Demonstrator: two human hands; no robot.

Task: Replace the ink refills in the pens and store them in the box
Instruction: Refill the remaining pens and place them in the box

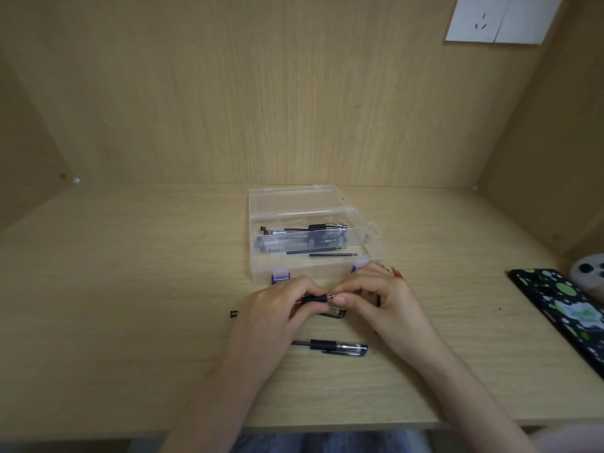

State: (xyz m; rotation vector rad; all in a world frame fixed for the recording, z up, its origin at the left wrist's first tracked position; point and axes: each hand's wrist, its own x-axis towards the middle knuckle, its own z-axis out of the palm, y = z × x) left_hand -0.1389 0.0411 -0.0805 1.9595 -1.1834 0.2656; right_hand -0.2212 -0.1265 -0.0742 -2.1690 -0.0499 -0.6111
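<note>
- A person's left hand and right hand meet above the pale wooden surface, both pinched on a slim pen with a black rubber grip.
- Just behind the hands, a clear plastic box with purple latches stands open, holding several black pens and two loose black ink refills.
- A capped black-and-clear pen lies on the surface near the wrists; a small black end cap rests apart at left.
- A black patterned phone case lies well apart at right.
</note>
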